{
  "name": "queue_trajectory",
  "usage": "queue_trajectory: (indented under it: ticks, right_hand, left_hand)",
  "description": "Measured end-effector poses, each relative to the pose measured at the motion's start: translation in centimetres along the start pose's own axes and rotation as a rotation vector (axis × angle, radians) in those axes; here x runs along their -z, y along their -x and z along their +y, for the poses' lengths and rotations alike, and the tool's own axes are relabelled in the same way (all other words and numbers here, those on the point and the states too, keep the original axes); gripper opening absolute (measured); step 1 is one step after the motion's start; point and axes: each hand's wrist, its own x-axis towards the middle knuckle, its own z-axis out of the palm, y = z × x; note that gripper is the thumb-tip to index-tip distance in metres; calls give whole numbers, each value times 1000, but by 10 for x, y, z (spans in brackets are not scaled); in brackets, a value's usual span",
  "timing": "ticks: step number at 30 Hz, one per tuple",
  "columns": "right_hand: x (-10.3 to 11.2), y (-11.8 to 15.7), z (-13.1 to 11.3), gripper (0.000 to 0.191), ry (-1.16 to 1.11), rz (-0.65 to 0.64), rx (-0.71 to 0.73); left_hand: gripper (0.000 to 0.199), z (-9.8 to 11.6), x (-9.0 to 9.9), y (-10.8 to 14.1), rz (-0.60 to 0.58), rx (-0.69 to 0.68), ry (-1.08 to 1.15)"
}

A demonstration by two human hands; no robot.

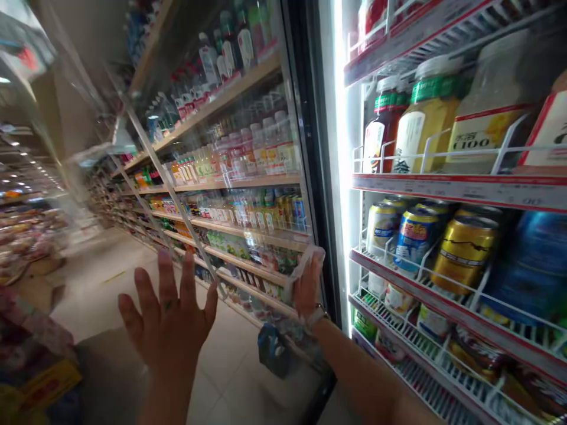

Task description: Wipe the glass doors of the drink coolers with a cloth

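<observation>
My left hand (170, 316) is raised at the lower left with its fingers spread and nothing in it. My right hand (305, 295) reaches to the inner side of a glass fridge door (248, 206), near its dark frame. A pale, see-through crumpled cloth (318, 257) lies under and around the right fingers, against the glass. It is blurred, and I cannot tell whether it is cloth or thin plastic. A band circles my right wrist. The door stands open, and shelves of bottles show in its glass.
On the right, lit fridge shelves (443, 186) with wire fronts carry juice bottles (425, 130) and cans (465, 254). A dark blue object (272, 351) appears low behind the glass. Tiled floor (119, 260) runs along the aisle at left, with blurred goods (31, 242) beside it.
</observation>
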Motion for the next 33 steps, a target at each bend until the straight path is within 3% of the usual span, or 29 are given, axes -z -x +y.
queue_trajectory:
  ticks: [3,6,10,14,16,19,24,27,30,33]
  right_hand:
    - [4,34,15,71,18,22,-32]
    - [6,34,9,70,9,41,-55]
    - [6,-28,-29,65,-31,31,-83]
    - [17,-108,-68,66,-123,18,23]
    - [21,-124,-73,68,-131,21,70]
    - [20,-104,-52,66,-99,1,81]
    - [5,-7,8,63,-30,5,-25]
    - [-1,29,20,62,-18,24,-75]
    - [-6,26,5,61,-30,58,-135]
    - [-6,-9,-33,60,-48,75,-177]
  left_hand:
    - [83,3,3,0,-19,14,2]
    - [83,4,6,1,-10,12,-34]
    - [84,8,8,2,-19,-10,-100]
    - [80,18,8,0,60,29,-118]
    - [78,20,7,0,80,47,-118]
    - [80,16,5,1,34,23,-113]
    - [81,9,2,1,19,39,-87]
    - [81,10,2,0,10,47,-87]
    - [82,8,0,0,10,37,-76]
    - [82,-1,-5,2,13,15,-65]
